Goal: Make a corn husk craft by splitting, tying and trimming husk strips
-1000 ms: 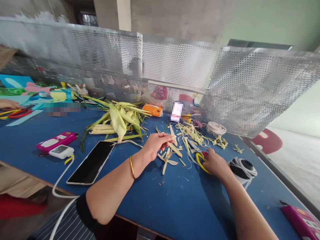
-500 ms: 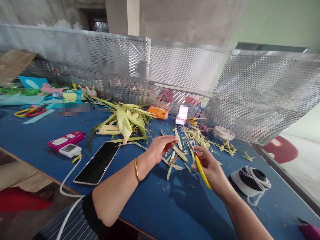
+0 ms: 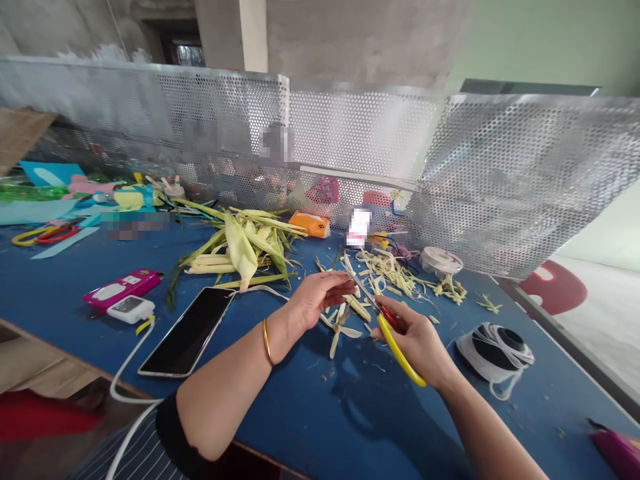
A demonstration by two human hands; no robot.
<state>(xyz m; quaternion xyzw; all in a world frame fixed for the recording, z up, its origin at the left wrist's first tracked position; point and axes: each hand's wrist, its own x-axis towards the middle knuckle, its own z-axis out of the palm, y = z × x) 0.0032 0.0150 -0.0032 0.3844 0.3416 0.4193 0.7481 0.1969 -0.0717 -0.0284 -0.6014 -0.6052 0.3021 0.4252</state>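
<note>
My right hand [image 3: 415, 340] holds a pair of scissors [image 3: 403, 353] with yellow and red handles, blades pointing up and left. My left hand [image 3: 320, 297], with a gold bangle at the wrist, is closed with thumb and fingertips together. Whatever it pinches is too small to make out. The scissor tips reach the left fingertips. Just below and right of that hand lies a star-shaped piece of pale husk strips [image 3: 340, 327]. More cut husk strips [image 3: 357, 307] lie beside it, and a heap of curled husk shreds [image 3: 395, 275] sits behind the scissors.
A pile of corn husks [image 3: 240, 247] lies at back left. Nearer are a phone [image 3: 187, 333], a magenta device [image 3: 123, 291] and a white cable [image 3: 123, 380]. A yarn ball [image 3: 495, 357] sits right, an orange packet [image 3: 310, 225] behind. A perforated metal screen [image 3: 360, 133] borders the blue table [image 3: 300, 407].
The scissors have swung left, so their tips now meet my left fingertips instead of standing apart from them. The camera view has shifted slightly to the right.
</note>
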